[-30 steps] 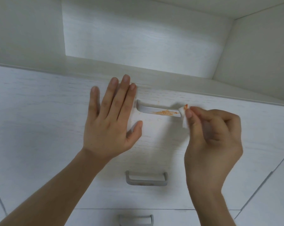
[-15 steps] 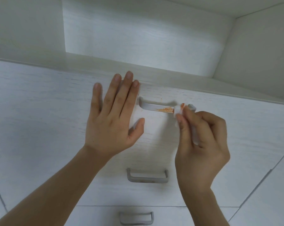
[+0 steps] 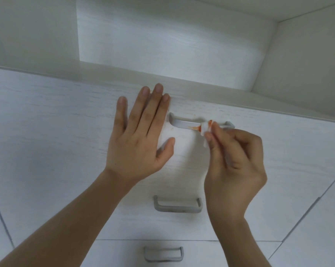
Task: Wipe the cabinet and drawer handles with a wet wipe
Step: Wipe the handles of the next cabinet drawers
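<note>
I see my left hand (image 3: 137,139) laid flat, fingers straight, on the white wood-grain drawer front (image 3: 47,132), just left of the top grey metal bar handle (image 3: 182,124). My right hand (image 3: 234,170) pinches a small crumpled white wet wipe (image 3: 206,128), stained orange, seemingly pressed against that handle beside an orange smear (image 3: 195,128). Below that handle sit a second grey bar handle (image 3: 177,208) and a third grey handle (image 3: 163,255).

Wipe (image 3: 206,128) has slid left (orange smear (image 3: 194,128) shorter).
</note>
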Demonstrator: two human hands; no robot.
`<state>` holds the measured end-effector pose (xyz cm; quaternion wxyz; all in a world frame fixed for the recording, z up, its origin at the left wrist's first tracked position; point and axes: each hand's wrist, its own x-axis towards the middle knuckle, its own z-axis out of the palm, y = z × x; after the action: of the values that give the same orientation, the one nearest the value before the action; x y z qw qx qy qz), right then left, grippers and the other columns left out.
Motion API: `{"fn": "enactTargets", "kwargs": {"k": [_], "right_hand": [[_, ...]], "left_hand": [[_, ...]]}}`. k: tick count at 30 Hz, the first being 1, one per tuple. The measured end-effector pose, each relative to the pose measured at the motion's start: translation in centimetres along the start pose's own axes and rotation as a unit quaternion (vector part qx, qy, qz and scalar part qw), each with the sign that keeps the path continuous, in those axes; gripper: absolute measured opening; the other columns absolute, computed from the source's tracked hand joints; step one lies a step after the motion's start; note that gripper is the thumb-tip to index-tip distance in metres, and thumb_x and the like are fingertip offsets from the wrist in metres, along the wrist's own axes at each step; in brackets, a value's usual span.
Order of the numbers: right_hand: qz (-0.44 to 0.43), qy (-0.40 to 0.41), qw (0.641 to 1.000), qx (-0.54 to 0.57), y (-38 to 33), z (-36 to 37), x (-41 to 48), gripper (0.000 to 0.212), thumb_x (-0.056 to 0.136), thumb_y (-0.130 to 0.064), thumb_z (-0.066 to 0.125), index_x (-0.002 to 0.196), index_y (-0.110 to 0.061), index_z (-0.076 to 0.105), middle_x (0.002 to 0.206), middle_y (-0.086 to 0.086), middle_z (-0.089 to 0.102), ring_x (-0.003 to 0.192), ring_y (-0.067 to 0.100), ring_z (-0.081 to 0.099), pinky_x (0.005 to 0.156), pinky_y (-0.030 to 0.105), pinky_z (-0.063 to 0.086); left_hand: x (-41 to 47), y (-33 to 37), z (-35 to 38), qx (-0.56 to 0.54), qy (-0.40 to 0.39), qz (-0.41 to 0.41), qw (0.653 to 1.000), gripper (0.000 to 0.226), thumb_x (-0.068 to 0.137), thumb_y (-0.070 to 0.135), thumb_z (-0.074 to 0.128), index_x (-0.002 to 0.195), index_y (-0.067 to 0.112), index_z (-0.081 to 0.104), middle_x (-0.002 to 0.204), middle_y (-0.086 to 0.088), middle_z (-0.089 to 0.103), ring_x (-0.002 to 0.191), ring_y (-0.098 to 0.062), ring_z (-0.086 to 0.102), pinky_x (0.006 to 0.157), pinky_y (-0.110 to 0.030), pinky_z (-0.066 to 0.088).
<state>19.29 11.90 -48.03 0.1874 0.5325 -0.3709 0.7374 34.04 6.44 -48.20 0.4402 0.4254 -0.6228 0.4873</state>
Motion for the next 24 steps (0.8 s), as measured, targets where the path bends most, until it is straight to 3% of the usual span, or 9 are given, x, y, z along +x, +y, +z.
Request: {"fn": "enactTargets", "kwargs": {"k": [4, 8, 11, 15, 19, 24], "right_hand": [[0.047, 0.043, 0.998, 0.027, 0.0, -0.2, 0.2, 0.024, 0.084, -0.006, 0.068, 0.108, -0.012, 0.065, 0.091, -0.013, 0.046, 0.082, -0.008, 0.05, 0.079, 0.007, 0.042], [-0.022, 0.001, 1.0, -0.002, -0.2, 0.5, 0.1, 0.02, 0.083, -0.004, 0.068, 0.103, -0.003, 0.069, 0.09, -0.002, 0.048, 0.083, -0.009, 0.047, 0.079, 0.003, 0.039], [-0.009, 0.029, 0.999, -0.015, 0.1, 0.5, 0.0, 0.019, 0.083, -0.003, 0.068, 0.102, -0.002, 0.07, 0.09, 0.001, 0.048, 0.08, -0.004, 0.048, 0.079, 0.003, 0.039], [-0.025, 0.026, 0.999, -0.026, 0.4, 0.5, -0.2, 0.018, 0.084, -0.005, 0.067, 0.102, -0.002, 0.07, 0.09, 0.0, 0.049, 0.084, -0.013, 0.047, 0.078, 0.002, 0.039], [0.009, 0.051, 0.999, -0.014, 0.8, 0.2, 0.0, 0.019, 0.084, -0.004, 0.068, 0.103, -0.002, 0.069, 0.09, 0.002, 0.049, 0.076, 0.005, 0.052, 0.079, 0.006, 0.043], [-0.063, 0.031, 0.997, -0.02, 0.3, 0.8, -0.2, 0.018, 0.082, -0.003, 0.07, 0.1, 0.001, 0.07, 0.088, 0.001, 0.05, 0.085, -0.01, 0.048, 0.079, 0.004, 0.04]], "left_hand": [[-0.1, -0.1, -0.1, -0.004, -0.005, -0.001, 1.0, 0.069, 0.091, 0.04, 0.044, 0.146, 0.003, 0.025, 0.151, -0.014, 0.021, 0.142, -0.029, 0.02, 0.116, -0.051, 0.009], [0.0, -0.1, -0.1, -0.005, 0.0, -0.001, 1.0, 0.068, 0.091, 0.04, 0.045, 0.145, 0.003, 0.026, 0.151, -0.014, 0.022, 0.141, -0.029, 0.021, 0.116, -0.051, 0.011], [-0.1, -0.1, -0.1, -0.007, 0.003, 0.001, 1.0, 0.068, 0.091, 0.039, 0.044, 0.145, 0.003, 0.027, 0.151, -0.014, 0.022, 0.141, -0.029, 0.022, 0.116, -0.051, 0.011], [0.0, -0.1, -0.1, -0.012, 0.0, 0.001, 1.0, 0.068, 0.091, 0.039, 0.044, 0.145, 0.003, 0.026, 0.151, -0.013, 0.022, 0.142, -0.028, 0.021, 0.116, -0.05, 0.011], [-0.2, -0.5, -0.4, -0.021, 0.001, 0.007, 1.0, 0.067, 0.091, 0.039, 0.046, 0.146, 0.005, 0.027, 0.151, -0.011, 0.024, 0.142, -0.026, 0.022, 0.116, -0.047, 0.014], [-0.2, -0.9, -0.6, -0.02, -0.003, 0.019, 1.0, 0.066, 0.091, 0.039, 0.045, 0.145, 0.005, 0.029, 0.151, -0.011, 0.023, 0.142, -0.024, 0.021, 0.116, -0.046, 0.016]]}}
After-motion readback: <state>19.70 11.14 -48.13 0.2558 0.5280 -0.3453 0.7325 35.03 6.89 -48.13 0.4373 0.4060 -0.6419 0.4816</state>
